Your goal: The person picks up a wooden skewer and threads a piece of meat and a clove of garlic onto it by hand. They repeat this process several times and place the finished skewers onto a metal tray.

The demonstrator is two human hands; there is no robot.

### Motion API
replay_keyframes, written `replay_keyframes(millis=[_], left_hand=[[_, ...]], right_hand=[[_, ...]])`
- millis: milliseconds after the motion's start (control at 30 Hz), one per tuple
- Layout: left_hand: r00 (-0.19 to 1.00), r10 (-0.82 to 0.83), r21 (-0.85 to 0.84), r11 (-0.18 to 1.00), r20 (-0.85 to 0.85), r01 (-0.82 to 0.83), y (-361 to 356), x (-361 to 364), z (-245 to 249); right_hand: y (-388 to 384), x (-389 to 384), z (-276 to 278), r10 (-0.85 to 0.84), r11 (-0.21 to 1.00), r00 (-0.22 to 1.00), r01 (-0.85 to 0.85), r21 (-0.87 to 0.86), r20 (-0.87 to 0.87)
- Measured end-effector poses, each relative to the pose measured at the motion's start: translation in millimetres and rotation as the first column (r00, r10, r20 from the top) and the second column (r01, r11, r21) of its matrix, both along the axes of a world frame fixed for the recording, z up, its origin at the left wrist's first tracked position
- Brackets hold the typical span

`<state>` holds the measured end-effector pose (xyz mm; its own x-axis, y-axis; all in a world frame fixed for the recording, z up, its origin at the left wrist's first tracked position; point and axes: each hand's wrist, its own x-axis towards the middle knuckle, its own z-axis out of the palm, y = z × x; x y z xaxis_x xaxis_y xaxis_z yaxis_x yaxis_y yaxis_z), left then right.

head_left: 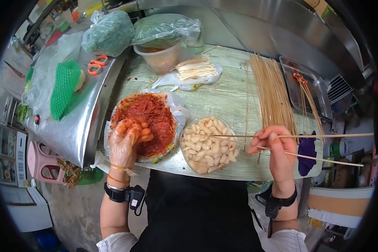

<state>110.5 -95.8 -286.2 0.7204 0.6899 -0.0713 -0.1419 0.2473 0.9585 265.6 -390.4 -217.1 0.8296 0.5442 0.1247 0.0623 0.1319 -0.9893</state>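
My left hand (128, 136), in a clear plastic glove smeared red, is closed with its fingers curled over a bowl of red minced meat (151, 110). Whatever lies inside those fingers is hidden. My right hand (277, 149), bare, pinches two bamboo skewers (332, 135) that point left. The upper skewer's tip reaches over a bowl of pale peeled garlic cloves (208, 147); the lower one ends near the bowl's right side. Both bowls stand side by side at the table's front edge, with a plastic bag spread around the meat.
Many loose skewers (273, 90) lie at the right, beside a metal tray (298, 69) with loaded skewers. Enoki mushrooms (195, 68) rest on plastic behind the bowls, near a tub (159, 59). Orange-handled scissors (97, 65) and green netting (65, 90) are on the left counter. A purple cloth (307, 154) hangs at the right.
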Motion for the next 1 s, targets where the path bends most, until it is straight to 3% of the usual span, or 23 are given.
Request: replay_keyframes(millis=[100,167,233,333,400,467,700,733,767,800,833,900,967,1000], left_hand=[[0.994,-0.027,-0.092,0.995,0.105,0.037,2.0,-6.2,-7.4],[0.991,-0.099,-0.073,0.992,0.089,0.106,4.4,-8.5,-14.5],[0.99,-0.066,-0.113,0.99,0.126,0.08,-0.8,-5.6,-12.5],[0.987,0.006,-0.186,0.982,0.159,0.024,-11.7,0.5,-4.3],[0.987,0.039,-0.22,0.975,0.158,-0.003,-12.5,1.6,-4.8],[0.986,-0.06,-0.049,0.996,0.155,0.069,-8.8,1.6,-11.3],[0.998,0.044,0.182,0.982,0.037,-0.05,-11.2,2.7,1.5],[0.997,0.066,0.444,0.895,-0.024,-0.049,-9.2,1.1,2.1],[0.991,0.107,0.671,0.741,-0.077,-0.028,-7.3,-0.3,2.5],[0.991,0.112,0.671,0.741,-0.075,-0.033,-5.9,-1.3,2.3],[0.989,0.121,0.7,0.713,-0.086,-0.026,-4.7,-1.9,2.0],[0.986,0.136,0.73,0.683,-0.092,-0.026,-6.7,-2.0,4.2],[0.98,0.082,0.32,0.947,-0.182,-0.02,-15.6,-1.3,11.1],[0.979,0.095,0.326,0.945,-0.18,-0.032,-17.2,-0.4,9.4]], right_hand=[[6.5,-2.1,1.2,0.053,0.998,0.997,-0.052,-0.019,0.058],[19.0,-5.8,3.8,0.102,0.993,0.995,-0.102,-0.066,-0.003],[31.4,-7.5,0.2,0.102,0.992,0.994,-0.105,-0.066,-0.044],[45.9,-5.5,-17.1,0.141,0.986,0.99,-0.138,-0.094,0.028],[56.0,-7.2,-26.4,0.179,0.968,0.97,-0.143,-0.208,0.166],[64.4,-11.0,-28.4,0.181,0.967,0.961,-0.135,-0.216,0.21],[63.0,-5.9,-37.8,0.216,0.96,0.853,-0.096,-0.264,0.475],[60.2,-6.5,-37.0,0.218,0.959,0.852,-0.098,-0.264,0.476],[56.7,-7.7,-35.3,0.146,0.978,0.928,-0.084,-0.19,0.344],[53.4,-7.6,-34.2,0.08,0.991,0.977,-0.058,-0.118,0.196],[49.9,-5.2,-34.1,0.085,0.991,0.976,-0.062,-0.118,0.199],[42.5,2.3,-36.0,0.032,0.999,0.986,-0.024,0.047,-0.166],[39.3,9.2,-40.4,0.063,0.991,0.969,-0.032,0.129,-0.24],[38.7,11.1,-41.3,0.102,0.982,0.941,-0.043,0.183,-0.323]])
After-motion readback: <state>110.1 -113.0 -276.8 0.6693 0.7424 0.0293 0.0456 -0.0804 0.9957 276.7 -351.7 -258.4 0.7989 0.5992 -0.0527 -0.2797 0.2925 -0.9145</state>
